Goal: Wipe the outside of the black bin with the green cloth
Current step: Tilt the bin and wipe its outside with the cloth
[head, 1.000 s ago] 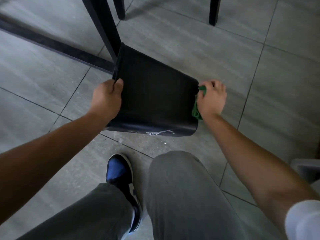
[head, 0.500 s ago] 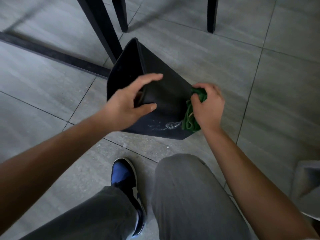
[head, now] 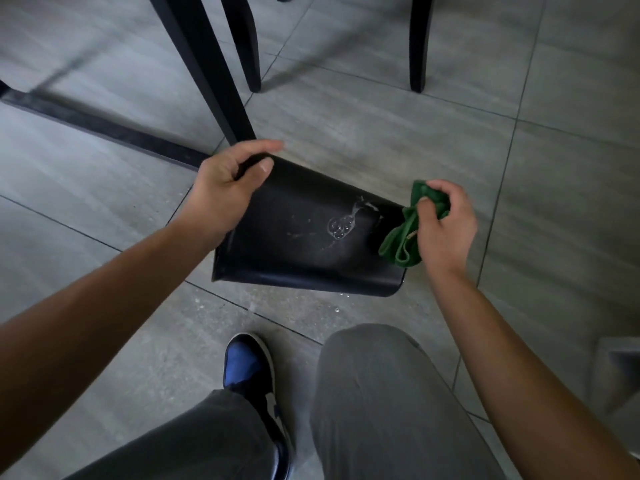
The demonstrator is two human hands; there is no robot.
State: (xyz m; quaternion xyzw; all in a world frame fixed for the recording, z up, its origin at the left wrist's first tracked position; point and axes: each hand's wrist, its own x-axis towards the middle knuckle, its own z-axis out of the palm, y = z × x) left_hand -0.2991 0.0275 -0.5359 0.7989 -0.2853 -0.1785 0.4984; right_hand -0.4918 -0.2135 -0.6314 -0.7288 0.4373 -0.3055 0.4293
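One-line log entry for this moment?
left hand: grips black bin | right hand: holds green cloth | soapy patch unwiped

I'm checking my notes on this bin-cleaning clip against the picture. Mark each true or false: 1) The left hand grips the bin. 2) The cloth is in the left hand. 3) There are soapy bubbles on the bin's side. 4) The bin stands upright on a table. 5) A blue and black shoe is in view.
1) True: the left hand grips the black bin at its edge.
2) False: the right hand holds the green cloth.
3) True: bubbles sit on the side.
4) False: it is tipped over, above the tiled floor.
5) True: the shoe.
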